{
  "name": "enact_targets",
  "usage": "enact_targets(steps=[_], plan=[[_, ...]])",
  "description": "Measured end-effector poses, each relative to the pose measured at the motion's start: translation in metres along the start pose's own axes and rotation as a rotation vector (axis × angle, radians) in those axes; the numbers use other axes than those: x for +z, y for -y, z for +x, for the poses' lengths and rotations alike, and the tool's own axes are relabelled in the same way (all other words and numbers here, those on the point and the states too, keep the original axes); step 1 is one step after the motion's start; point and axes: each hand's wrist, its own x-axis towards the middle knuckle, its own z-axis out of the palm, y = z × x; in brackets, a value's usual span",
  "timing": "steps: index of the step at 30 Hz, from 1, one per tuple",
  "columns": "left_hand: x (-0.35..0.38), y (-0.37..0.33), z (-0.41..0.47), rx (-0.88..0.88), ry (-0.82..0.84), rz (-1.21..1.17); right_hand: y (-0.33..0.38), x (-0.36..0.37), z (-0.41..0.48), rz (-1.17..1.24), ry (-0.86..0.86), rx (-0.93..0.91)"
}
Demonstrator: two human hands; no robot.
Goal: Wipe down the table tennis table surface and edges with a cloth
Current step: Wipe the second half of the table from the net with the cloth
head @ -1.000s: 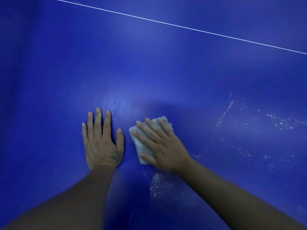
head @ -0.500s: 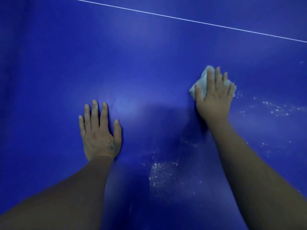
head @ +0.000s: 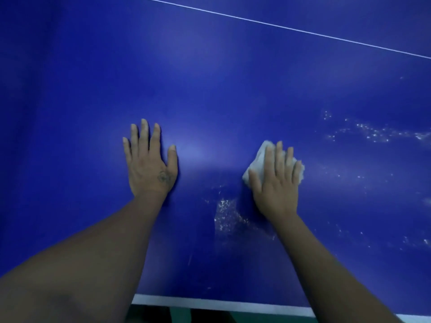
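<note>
The blue table tennis table fills the view. My left hand lies flat on it, fingers straight and slightly spread. To its right, my right hand presses a small pale cloth onto the surface with straight fingers; the cloth shows beyond the thumb side and at the little-finger side, the rest is hidden under the palm. White dusty specks lie between my forearms, and more specks spread to the far right.
A thin white line crosses the table at the top, running down to the right. The table's near edge with its white border shows at the bottom, with dark floor below it.
My right hand has drawn the cloth back toward me and slightly left from its farther reach half a second ago. The view has tilted down, revealing the near edge. My left hand stays flat.
</note>
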Motion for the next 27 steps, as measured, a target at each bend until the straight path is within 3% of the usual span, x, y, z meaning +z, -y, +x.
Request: enact_targets(steps=[4, 10, 12, 17, 20, 23, 27], plan=[[-0.006, 0.023, -0.044, 0.122, 0.055, 0.092, 0.015, 0.003, 0.004, 0.030, 0.005, 0.064], [0.000, 0.030, -0.085, 0.039, 0.021, 0.099, 0.023, 0.012, -0.054, 0.093, 0.038, -0.143], [0.001, 0.032, -0.083, 0.046, 0.005, 0.111, 0.019, 0.007, -0.010, 0.110, 0.014, -0.117], [0.004, 0.033, -0.085, 0.057, -0.020, 0.079, 0.024, -0.009, 0.145, 0.123, -0.068, 0.228], [0.005, 0.034, -0.085, 0.062, -0.034, 0.069, 0.040, -0.010, 0.194, 0.150, -0.053, 0.255], [0.004, 0.033, -0.085, 0.066, -0.030, 0.070, 0.060, -0.004, 0.160, 0.056, -0.060, 0.004], [0.004, 0.032, -0.085, 0.050, -0.026, 0.070, 0.067, 0.014, 0.013, 0.087, 0.034, -0.440]])
